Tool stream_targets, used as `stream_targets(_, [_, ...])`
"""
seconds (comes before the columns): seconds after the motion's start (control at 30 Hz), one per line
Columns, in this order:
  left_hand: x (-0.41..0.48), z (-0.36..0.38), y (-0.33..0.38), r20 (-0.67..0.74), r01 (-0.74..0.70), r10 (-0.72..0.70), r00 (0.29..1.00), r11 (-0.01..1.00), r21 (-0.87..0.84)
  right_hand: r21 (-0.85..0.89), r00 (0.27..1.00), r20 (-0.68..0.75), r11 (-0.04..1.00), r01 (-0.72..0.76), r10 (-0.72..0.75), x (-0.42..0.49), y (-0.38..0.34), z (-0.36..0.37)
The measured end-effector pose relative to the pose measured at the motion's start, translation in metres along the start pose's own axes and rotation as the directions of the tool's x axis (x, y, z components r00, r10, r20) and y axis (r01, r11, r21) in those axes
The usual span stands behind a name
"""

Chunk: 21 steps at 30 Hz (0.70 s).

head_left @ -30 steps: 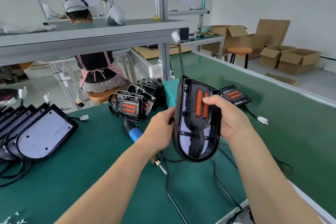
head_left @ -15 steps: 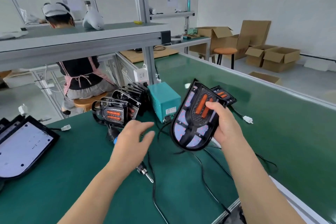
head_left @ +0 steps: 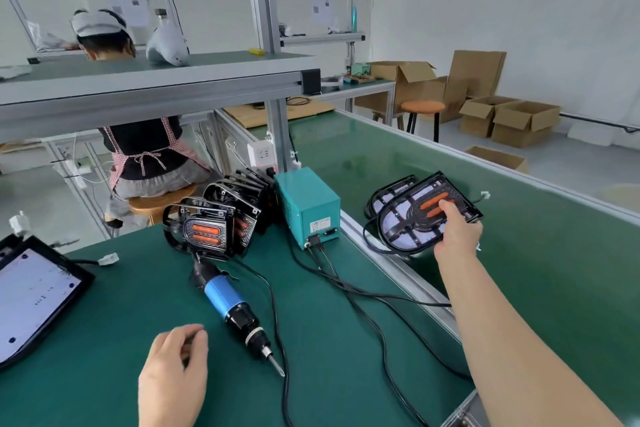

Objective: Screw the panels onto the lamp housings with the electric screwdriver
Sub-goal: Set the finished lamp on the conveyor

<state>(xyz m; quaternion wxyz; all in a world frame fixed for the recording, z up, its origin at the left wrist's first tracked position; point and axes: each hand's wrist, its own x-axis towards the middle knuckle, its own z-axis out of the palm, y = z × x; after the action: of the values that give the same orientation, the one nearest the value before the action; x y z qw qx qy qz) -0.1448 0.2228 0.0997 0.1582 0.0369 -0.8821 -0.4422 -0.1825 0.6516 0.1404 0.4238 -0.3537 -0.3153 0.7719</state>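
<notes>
Clearly, the fingers [head_left: 445, 207] of the right hand [head_left: 457, 236] grasp a lamp housing [head_left: 405, 229] low over the conveyor belt [head_left: 554, 270]. The left hand [head_left: 173, 378] is loosely curled and holds nothing I can see, near the lying electric screwdriver [head_left: 227, 298]. I judge this unit is being set aside; next comes a fresh housing.

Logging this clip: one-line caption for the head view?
Right hand grips a lamp over the belt; left hand hovers beside the screwdriver on the table.

The right hand [head_left: 457, 236] gripped a lamp housing [head_left: 403, 227] over the conveyor belt [head_left: 554, 270] — the left hand [head_left: 173, 374], loosely curled, lay beside the electric screwdriver [head_left: 221, 291].
</notes>
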Motion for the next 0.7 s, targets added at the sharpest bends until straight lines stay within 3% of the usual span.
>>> stream_targets(0.17, [-0.001, 0.003, 0.001, -0.014, -0.03, 0.03, 0.999, 0.999, -0.024, -0.063, 0.998, -0.059, 0.998, -0.002, -0.002, 0.039, 0.0, -0.011])
stream_targets(0.27, [-0.001, 0.004, 0.001, -0.009, -0.027, 0.026, 1.0, 0.999, -0.038, -0.364, 0.997, -0.063, 0.931, 0.02, -0.046, 0.052, 0.005, -0.016])
stream_targets(0.4, [-0.001, 0.005, 0.0, -0.009, -0.031, 0.03, 1.0, 0.998, -0.06, -0.765, 0.944, 0.003, 0.608, 0.214, -0.33, 0.049, 0.015, -0.016])
stream_targets(0.5, [0.0, 0.005, -0.002, 0.006, -0.028, 0.028, 1.0, 0.997, -0.068, -0.899, 0.79, 0.223, 0.193, 0.393, -0.57, 0.036, 0.025, -0.014])
stream_targets(0.57, [0.001, 0.006, -0.005, 0.017, -0.031, 0.032, 0.999, 0.997, -0.07, -0.845, 0.686, 0.466, -0.051, 0.532, -0.559, 0.021, 0.035, -0.008])
stream_targets(0.7, [0.001, 0.005, -0.006, 0.023, -0.026, 0.028, 0.999, 0.996, -0.084, -0.571, 0.502, 0.818, -0.29, 0.768, -0.282, -0.008, 0.059, 0.008])
